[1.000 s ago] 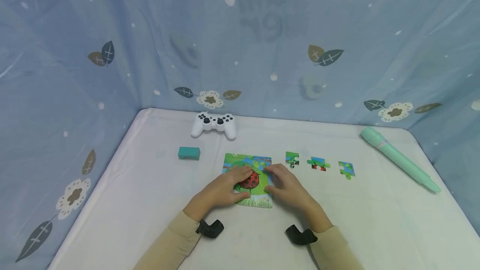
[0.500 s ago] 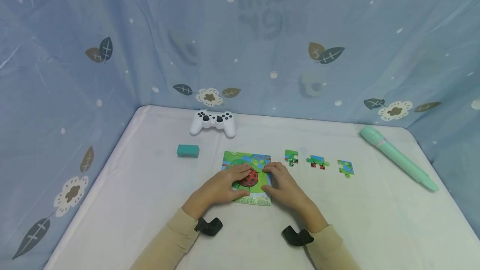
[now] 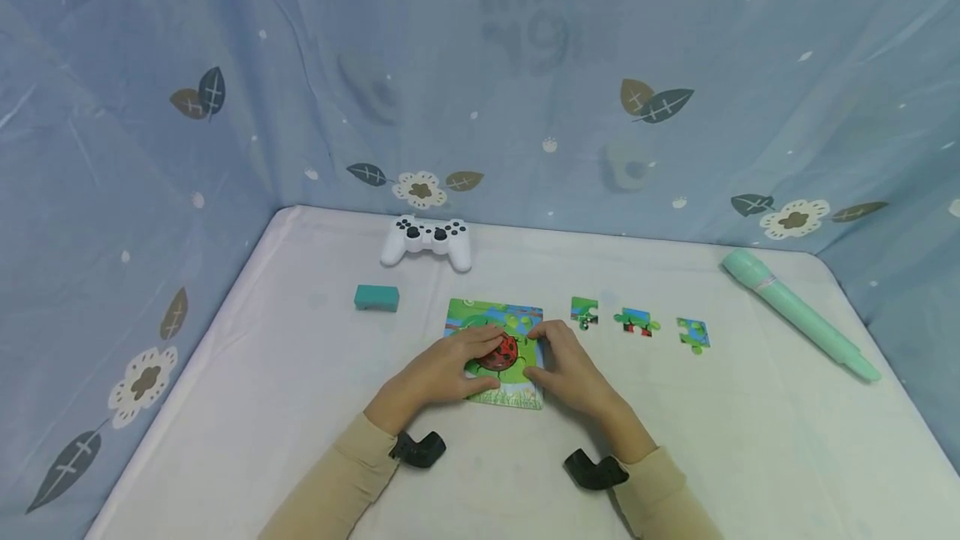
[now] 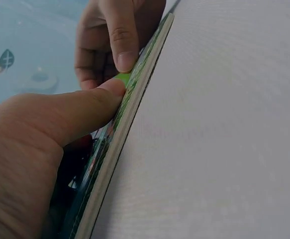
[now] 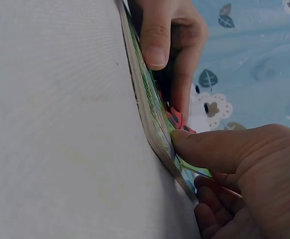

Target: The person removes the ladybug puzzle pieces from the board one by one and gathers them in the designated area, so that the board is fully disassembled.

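Left hand [image 3: 442, 369] rests loose on the puzzle [image 3: 513, 397], right hand [image 3: 567, 369] pinches a piece [image 4: 124, 77]; probably light, stiffish card, best held edgewise.

Faint lettering [image 3: 549, 38] marks the blue curtain [image 3: 480, 132], top centre of the head view: perhaps an m and a 9, too blurred to read surely.

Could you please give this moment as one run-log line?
left hand: on puzzle; right hand: touching puzzle's right side; three pieces: loose, right of puzzle; controller: beyond puzzle
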### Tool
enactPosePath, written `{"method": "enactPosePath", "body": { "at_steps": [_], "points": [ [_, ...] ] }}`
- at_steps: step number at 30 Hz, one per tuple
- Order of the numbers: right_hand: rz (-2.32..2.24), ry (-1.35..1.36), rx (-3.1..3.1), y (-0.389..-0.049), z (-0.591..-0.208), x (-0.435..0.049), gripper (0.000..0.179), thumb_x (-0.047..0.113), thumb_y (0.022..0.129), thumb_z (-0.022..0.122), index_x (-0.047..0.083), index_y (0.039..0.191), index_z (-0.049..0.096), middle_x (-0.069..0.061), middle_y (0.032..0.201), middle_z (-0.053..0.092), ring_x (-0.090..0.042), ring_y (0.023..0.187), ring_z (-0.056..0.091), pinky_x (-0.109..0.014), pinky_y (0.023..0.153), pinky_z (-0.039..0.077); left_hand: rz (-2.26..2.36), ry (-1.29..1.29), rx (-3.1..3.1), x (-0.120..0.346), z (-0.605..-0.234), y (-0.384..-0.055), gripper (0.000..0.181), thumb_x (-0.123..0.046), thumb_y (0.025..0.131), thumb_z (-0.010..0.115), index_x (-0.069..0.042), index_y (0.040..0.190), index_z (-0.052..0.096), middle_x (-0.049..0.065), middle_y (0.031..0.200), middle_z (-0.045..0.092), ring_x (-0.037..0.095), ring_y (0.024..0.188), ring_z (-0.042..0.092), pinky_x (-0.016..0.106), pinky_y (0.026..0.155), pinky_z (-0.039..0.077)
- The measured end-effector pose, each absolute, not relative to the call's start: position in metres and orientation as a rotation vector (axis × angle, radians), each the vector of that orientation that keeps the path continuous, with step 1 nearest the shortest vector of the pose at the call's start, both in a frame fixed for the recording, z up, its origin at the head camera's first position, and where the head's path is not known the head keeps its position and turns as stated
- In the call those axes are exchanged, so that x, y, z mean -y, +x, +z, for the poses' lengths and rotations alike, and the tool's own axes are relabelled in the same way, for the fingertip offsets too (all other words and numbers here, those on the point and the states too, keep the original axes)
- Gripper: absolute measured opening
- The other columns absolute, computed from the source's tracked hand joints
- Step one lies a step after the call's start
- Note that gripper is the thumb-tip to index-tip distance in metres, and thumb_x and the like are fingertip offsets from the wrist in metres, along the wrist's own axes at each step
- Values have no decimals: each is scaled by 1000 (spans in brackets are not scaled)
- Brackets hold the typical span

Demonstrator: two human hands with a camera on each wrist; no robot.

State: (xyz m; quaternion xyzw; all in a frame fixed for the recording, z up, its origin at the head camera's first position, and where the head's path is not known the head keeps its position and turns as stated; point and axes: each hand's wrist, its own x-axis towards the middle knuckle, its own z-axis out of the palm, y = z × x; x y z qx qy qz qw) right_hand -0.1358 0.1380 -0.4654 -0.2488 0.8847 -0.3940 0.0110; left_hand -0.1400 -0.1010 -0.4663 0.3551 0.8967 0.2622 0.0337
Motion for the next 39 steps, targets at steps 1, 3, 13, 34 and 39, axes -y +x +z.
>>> {"method": "enactPosePath", "body": {
  "at_steps": [1,3,13,34,39],
  "points": [
    [-1232,-771,-2762,-136,-465,-138,46,7,78,75,0,116,50,-13,118,50,-27,114,47,-48,99,41,808,1093,-2759,101,-466,-140,69,-44,85,67,-7,140,47,6,147,44,24,136,41,40,107,42],
    [-1226,-762,-2775,-136,-464,-137,45,7,77,76,1,115,51,-12,116,51,-25,111,47,-46,97,43,816,1101,-2759,101,-465,-140,69,-44,85,67,-7,140,47,6,146,44,25,135,41,41,107,43],
    [-1130,-906,-2872,-136,-461,-135,44,2,75,77,3,114,57,-8,112,53,-15,96,50,-32,82,50,818,1080,-2761,101,-468,-140,69,-46,86,66,-8,140,47,4,147,43,22,136,40,39,108,41],
    [-1117,-881,-2979,-137,-460,-144,45,6,79,75,0,121,59,-11,114,60,-19,94,61,-36,80,55,781,1058,-2747,101,-466,-140,69,-46,86,65,-8,140,46,3,149,41,22,138,37,39,111,38],
    [-1125,-814,-2954,-138,-453,-154,44,7,79,75,3,120,60,-8,114,62,-20,96,62,-38,83,55,774,1061,-2737,100,-466,-141,68,-46,86,65,-8,140,47,2,149,41,22,138,37,39,111,38]
  ]
}}
